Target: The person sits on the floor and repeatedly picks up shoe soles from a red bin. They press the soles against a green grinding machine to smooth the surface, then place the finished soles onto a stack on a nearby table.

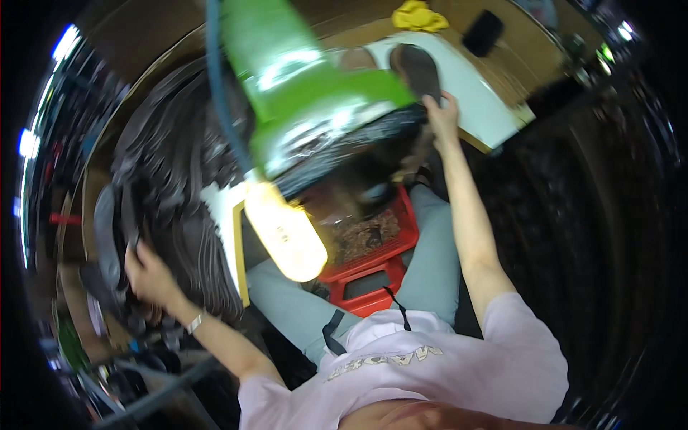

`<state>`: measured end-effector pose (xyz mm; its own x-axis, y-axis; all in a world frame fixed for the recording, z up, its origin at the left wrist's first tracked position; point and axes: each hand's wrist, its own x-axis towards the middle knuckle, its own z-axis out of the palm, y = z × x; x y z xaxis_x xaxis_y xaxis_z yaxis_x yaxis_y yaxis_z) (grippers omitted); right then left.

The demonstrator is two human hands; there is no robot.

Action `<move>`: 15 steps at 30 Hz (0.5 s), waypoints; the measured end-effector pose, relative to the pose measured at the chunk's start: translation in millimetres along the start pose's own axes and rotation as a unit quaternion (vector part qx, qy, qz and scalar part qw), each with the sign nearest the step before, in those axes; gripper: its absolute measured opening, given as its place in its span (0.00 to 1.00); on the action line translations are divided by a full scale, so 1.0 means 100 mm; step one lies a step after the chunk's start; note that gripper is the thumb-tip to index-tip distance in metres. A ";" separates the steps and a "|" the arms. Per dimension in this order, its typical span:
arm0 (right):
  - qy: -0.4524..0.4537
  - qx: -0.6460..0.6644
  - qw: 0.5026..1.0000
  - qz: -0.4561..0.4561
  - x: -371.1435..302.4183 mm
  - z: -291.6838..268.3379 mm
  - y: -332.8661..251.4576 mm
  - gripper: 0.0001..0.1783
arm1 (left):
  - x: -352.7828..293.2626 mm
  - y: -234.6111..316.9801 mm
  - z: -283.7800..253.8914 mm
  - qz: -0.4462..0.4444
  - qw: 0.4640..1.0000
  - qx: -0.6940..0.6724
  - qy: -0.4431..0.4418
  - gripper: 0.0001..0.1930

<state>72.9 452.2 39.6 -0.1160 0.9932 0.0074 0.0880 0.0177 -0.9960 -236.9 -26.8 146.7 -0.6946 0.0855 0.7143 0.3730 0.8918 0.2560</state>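
Observation:
My left hand [152, 278] is closed on the lower end of a dark shoe sole [129, 213], beside a large stack of dark soles [168, 136] on the left. Far to the right of it, my right hand [441, 118] has its fingers closed on the near end of another dark sole [416, 66], which lies over a white board [473, 93]. Between my hands stands a green machine [315, 93] with a dark underside. Its working part is mostly hidden from above.
A glowing lamp [285, 233] hangs at the machine's near left, by a blue hose [217, 79]. Between my knees sits a red plastic basket [365, 276] with brown scraps. Yellow cloth [419, 16] and a black pad [483, 33] lie on cardboard at the far right.

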 end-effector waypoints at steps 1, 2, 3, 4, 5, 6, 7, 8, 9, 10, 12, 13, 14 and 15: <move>0.013 -0.012 1.000 -0.013 0.04 -0.01 0.01 0.35 | -0.05 0.01 -0.10 -0.013 1.000 -0.002 0.017 0.20; -0.009 0.004 1.000 0.001 0.04 0.02 0.03 0.35 | -0.07 -0.05 -0.35 -0.064 0.998 -0.010 0.002 0.21; -0.003 0.001 1.000 -0.008 0.06 0.05 0.07 0.33 | -0.14 -0.10 -0.54 -0.076 0.996 -0.039 0.011 0.19; 0.001 -0.005 1.000 -0.019 0.08 0.05 0.10 0.31 | -0.23 -0.13 -0.70 -0.090 0.993 -0.070 0.018 0.18; -0.008 -0.020 1.000 -0.012 0.10 -0.05 0.11 0.33 | -0.32 -0.10 -0.84 -0.107 0.989 -0.102 0.027 0.17; -0.010 -0.013 1.000 -0.002 0.08 -0.11 0.11 0.33 | -0.39 -0.12 -1.02 -0.126 0.983 -0.125 0.039 0.17; -0.014 -0.007 1.000 0.007 0.05 -0.15 0.10 0.33 | -0.45 -0.26 -1.17 -0.123 0.977 -0.169 0.041 0.16; -0.023 -0.003 1.000 0.016 -0.03 -0.13 0.07 0.33 | -0.51 -0.33 -1.31 -0.124 0.969 -0.208 0.043 0.16; -0.022 -0.059 0.998 0.017 -0.12 -0.17 0.02 0.32 | -0.61 -0.37 -1.44 -0.098 0.956 -0.277 0.014 0.16; -0.036 -0.085 0.996 -0.013 -0.27 -0.19 0.05 0.32 | -0.69 -0.34 -1.60 -0.071 0.937 -0.342 -0.015 0.15; -0.048 -0.150 0.985 -0.072 -0.57 -0.38 0.16 0.31 | -0.79 -0.26 -1.65 0.011 0.911 -0.379 -0.162 0.13; -0.156 -0.026 0.987 -0.007 -0.88 -0.39 0.15 0.32 | -0.80 -0.10 -1.65 0.090 0.903 -0.366 -0.206 0.13; -0.262 0.104 0.958 0.062 -1.25 -0.40 0.11 0.32 | -0.79 0.05 -1.66 0.169 0.889 -0.346 -0.246 0.14; -0.381 0.213 0.887 0.149 -1.59 -0.44 0.07 0.33 | -0.81 0.18 -1.66 0.179 0.857 -0.373 -0.309 0.15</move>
<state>135.9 299.8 35.8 -0.8004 0.5770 -0.1627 -0.1353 -0.4383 -0.8886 -71.6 -91.2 201.7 -0.5612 0.7179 0.4120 0.7589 0.2477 0.6022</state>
